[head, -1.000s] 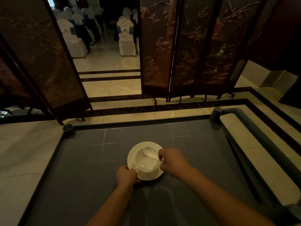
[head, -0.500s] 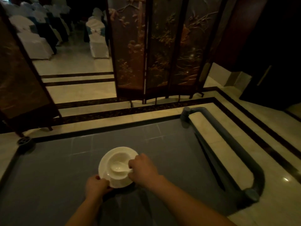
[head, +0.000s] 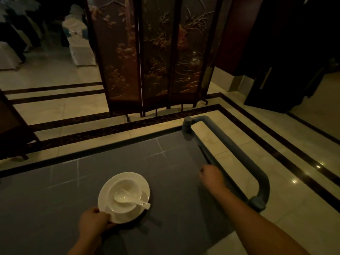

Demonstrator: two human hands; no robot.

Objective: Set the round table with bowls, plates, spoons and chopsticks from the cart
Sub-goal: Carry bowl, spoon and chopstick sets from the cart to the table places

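A white plate sits on the grey cart top. A white bowl stands on it, and a white spoon lies in the bowl with its handle pointing right. My left hand grips the plate's near left rim. My right hand is at the cart's right edge, fingers curled over a pair of dark chopsticks lying along that edge. Their near part is hidden under the hand, so a grip does not show.
The cart's grey handle bar runs along the right side, just beyond my right hand. A carved folding screen stands on the tiled floor ahead. White-covered chairs are at the far left. Dark doors fill the right.
My right hand has let go of the spoon, which now rests in the bowl, and has moved right to the chopsticks by the cart's edge. The view has swung right.
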